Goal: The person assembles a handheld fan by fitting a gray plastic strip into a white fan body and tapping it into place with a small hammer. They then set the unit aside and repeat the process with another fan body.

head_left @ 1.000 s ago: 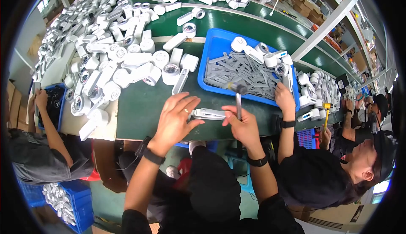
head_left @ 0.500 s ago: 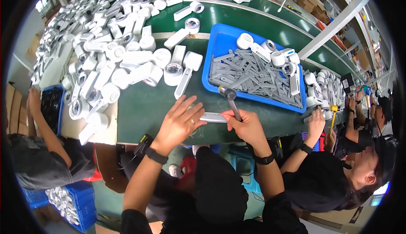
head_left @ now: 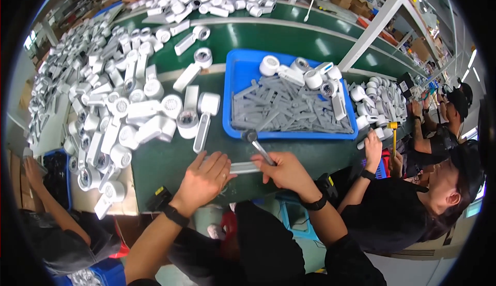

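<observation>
So my left hand point(head_left: 206, 176) is palm down on the bench, fingers nearly straight and lying close together, over the left end of a white-and-grey handle piece point(head_left: 244, 168). Can't tell if the fingertips actually curl round it or just press, since my own hand hides that end. My right hand point(head_left: 285, 172) is the busy one: closed round the shaft of a hammer point(head_left: 262, 151), with the thumb side and fingertips right at the other end of the piece. The hammer leans up and to the left, its dark head overlapping the near rim of the blue tray point(head_left: 243, 69) from where I'm looking. Both forearms come in from below, wrists roughly level.

The piece itself lies crosswise between my hands on the green workbench point(head_left: 170, 162), just this side of the tray with all the grey strips point(head_left: 289, 105).

Compared with a second ago: the hammer stood almost upright then, now it's tipped well over to the left with the head lower. My left fingers were spread and now they're together, covering more of the piece. Also, the co-worker's hand point(head_left: 373, 149) on my right was at the tray's right end, and now it's outside the tray, by the white units there.
</observation>
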The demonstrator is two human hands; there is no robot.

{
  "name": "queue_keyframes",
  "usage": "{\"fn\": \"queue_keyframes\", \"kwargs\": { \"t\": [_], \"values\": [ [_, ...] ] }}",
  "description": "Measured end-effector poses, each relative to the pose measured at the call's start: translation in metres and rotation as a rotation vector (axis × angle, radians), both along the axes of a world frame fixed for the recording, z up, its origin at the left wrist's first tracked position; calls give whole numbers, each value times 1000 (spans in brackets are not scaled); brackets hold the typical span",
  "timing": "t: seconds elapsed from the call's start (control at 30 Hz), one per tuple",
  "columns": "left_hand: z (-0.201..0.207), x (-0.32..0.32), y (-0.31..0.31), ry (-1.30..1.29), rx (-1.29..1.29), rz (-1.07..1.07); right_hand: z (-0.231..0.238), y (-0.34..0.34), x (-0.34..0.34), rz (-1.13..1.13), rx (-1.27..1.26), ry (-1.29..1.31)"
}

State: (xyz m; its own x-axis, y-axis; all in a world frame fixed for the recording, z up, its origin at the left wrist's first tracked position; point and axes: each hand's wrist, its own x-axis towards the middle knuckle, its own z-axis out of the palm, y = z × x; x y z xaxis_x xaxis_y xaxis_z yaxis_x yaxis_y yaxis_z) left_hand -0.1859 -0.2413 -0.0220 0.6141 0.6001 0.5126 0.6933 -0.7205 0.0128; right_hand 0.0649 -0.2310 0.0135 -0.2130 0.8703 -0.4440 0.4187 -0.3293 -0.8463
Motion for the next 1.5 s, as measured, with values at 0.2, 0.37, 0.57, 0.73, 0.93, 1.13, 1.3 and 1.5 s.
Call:
{"fn": "queue_keyframes", "kwargs": {
  "t": [0.2, 0.37, 0.57, 0.73, 0.93, 1.13, 1.3, 1.5],
  "values": [
    [1, 4, 9, -71, 14, -4, -24, 9, 14, -99, -185, 317],
    [-7, 4, 8, -213, -79, -24, -28, 3, 10, -116, -164, 361],
    [3, 13, 1, -200, -75, 44, -28, -7, 10, -161, -159, 410],
    [8, 28, 7, -151, -89, -136, -33, -8, 8, -168, -141, 397],
    [11, 28, 21, -219, -238, -190, -33, -2, 11, -161, -155, 418],
    [11, 30, 23, -178, -250, -227, -37, -2, 16, -141, -157, 404],
    [16, 30, 20, -184, -292, -195, -9, -42, 40, -142, 74, 523],
    [10, 28, 19, -199, -281, -193, 10, -81, 46, -178, -89, 531]
  ]
}}
